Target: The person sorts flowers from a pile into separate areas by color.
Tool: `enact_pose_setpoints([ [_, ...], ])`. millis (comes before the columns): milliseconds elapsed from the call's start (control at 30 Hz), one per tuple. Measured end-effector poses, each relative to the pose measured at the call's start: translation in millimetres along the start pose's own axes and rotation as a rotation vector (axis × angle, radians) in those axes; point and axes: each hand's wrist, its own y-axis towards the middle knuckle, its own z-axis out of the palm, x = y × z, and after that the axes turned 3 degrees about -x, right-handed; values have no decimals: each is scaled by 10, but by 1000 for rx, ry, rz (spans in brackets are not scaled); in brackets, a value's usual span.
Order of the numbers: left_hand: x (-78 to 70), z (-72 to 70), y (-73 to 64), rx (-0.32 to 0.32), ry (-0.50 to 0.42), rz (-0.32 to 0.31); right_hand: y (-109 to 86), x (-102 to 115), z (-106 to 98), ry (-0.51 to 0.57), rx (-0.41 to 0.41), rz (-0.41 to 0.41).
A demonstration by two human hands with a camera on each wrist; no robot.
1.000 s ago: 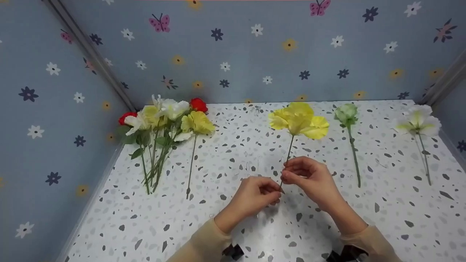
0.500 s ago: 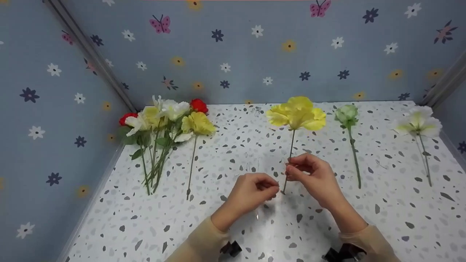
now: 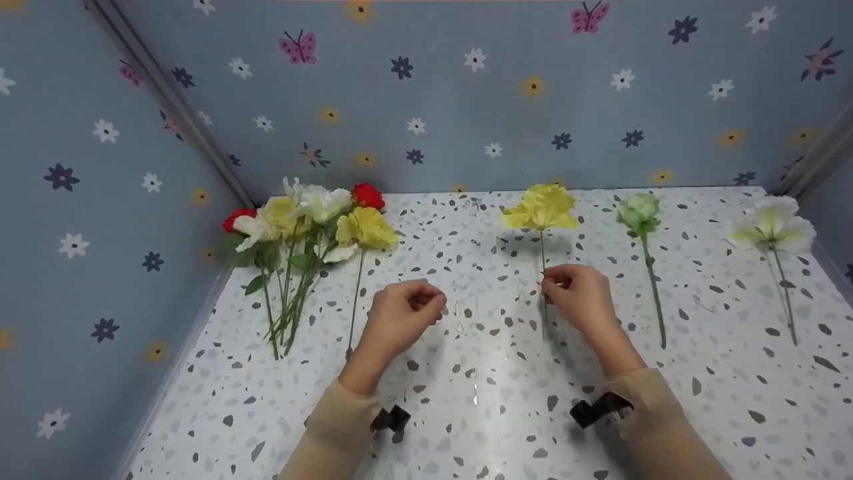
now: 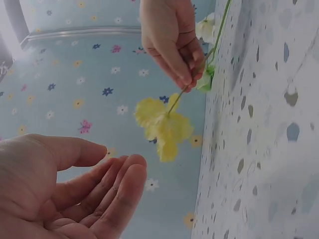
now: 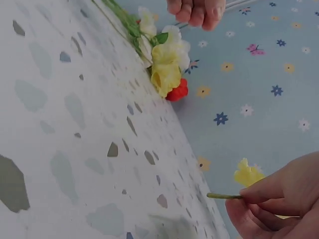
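My right hand (image 3: 581, 297) pinches the thin stem of a yellow artificial flower (image 3: 540, 208) between thumb and fingers, with the bloom pointing toward the back wall. In the right wrist view, a short stem end sticks out past the fingertips, and the yellow bloom (image 5: 247, 174) is partly behind the hand. My left hand (image 3: 403, 313) hovers over the table, holding nothing. Its thumb and bent fingers stand apart in the left wrist view. Nearest to it lies another yellow flower (image 3: 366, 228), whose stem runs down toward the left wrist.
A pile of white, yellow and red flowers (image 3: 320, 203) lies at the back left. To the right of the held flower lie a pale green flower (image 3: 640, 212) and a white one (image 3: 772, 225). Patterned walls (image 3: 453, 93) border the speckled white table (image 3: 493, 413).
My left hand has left the stem's lower end and moved left and away from me. The right hand has shifted slightly right and farther back with the yellow flower, which now sits lower.
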Motion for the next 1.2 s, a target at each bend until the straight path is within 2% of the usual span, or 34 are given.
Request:
enact_pose_setpoints([
  [267, 358, -401, 135, -134, 290, -169, 192, -124, 177, -95, -4, 1],
  [367, 477, -557, 150, -163, 341, -226, 223, -144, 218, -125, -12, 2],
  [500, 611, -728, 140, -192, 387, -267, 255, -156, 250, -145, -19, -12],
  [733, 772, -872, 150, -220, 450, -318, 283, -169, 213, -167, 6, 3],
  [867, 806, -902, 132, -200, 491, -325, 298, -188, 223, -197, 17, 24],
  [1033, 812, -895, 107, -105, 506, -354, 328, -192, 274, -227, 33, 30],
  [1133, 807, -892, 100, -75, 498, -346, 338, -181, 301, -229, 31, 27],
  [1167, 960, -895, 123, -69, 485, -317, 339, -177, 308, -230, 31, 26],
  [1200, 961, -898, 121, -58, 485, -323, 338, -174, 314, -230, 32, 25],
])
